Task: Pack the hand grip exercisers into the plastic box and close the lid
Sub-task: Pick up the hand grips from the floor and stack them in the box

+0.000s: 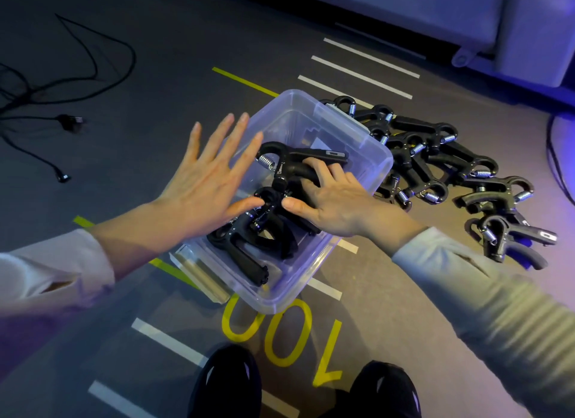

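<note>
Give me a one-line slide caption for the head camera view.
Right hand places a hand grip exerciser into the plastic box; open left hand steadies its edge.

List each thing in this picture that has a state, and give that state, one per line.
Plastic box: open, no lid on, partly filled.
Gripped exerciser: in the box, held.
Right hand: fingers curled round that exerciser.
Left hand: fingers spread, flat.
Exerciser pile: unpacked, on floor.

Our right hand [329, 196] hides much of the black spring-loaded grip exerciser [298, 162] it holds; both pale sleeves and our glossy black shoes [227, 383] run off frame
</note>
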### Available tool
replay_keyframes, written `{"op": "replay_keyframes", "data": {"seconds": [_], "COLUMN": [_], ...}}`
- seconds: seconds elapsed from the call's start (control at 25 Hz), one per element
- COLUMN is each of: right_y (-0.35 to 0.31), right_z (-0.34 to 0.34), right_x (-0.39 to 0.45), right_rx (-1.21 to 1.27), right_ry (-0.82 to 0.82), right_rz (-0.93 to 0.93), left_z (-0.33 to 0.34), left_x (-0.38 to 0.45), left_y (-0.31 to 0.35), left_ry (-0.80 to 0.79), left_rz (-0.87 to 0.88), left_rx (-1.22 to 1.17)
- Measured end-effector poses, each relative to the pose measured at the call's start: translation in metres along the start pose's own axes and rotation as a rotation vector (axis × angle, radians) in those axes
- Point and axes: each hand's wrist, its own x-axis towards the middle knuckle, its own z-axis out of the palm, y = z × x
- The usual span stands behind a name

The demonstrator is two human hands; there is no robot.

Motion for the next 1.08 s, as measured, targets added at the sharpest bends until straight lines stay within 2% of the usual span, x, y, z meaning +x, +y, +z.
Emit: {"op": "replay_keyframes", "data": {"seconds": [0.28, 0.4, 0.48, 0.6, 0.88, 1.0, 1.08], "right_y": [0.002, 0.003, 0.005, 0.007, -0.004, 0.003, 0.003], "right_z": [0.018, 0.038, 0.042, 0.037, 0.043, 0.038, 0.035], "right_x": [0.051, 0.065, 0.073, 0.078, 0.074, 0.072, 0.066], "right_rx": [-0.053, 0.04, 0.133, 0.124, 0.162, 0.125, 0.133], "right_ry": [-0.246, -0.408, -0.49, -0.571, -0.5, -0.471, -0.364], "right_rz": [0.195, 0.27, 0.264, 0.25, 0.332, 0.29, 0.197], "left_z": [0.01, 0.015, 0.018, 0.021, 0.021, 0.018, 0.015], "left_x": [-0.017, -0.018, -0.019, -0.022, -0.023, -0.022, -0.023], "left_y": [-0.007, -0.008, -0.008, -0.008, -0.007, -0.005, -0.003], "left_ry": [-0.068, -0.097, -0.11, -0.126, -0.139, -0.125, -0.11], "left_rz": [-0.097, -0.121, -0.141, -0.164, -0.176, -0.151, -0.144], "left_rx": [-0.025, -0.049, -0.074, -0.119, -0.182, -0.175, -0.172]}}
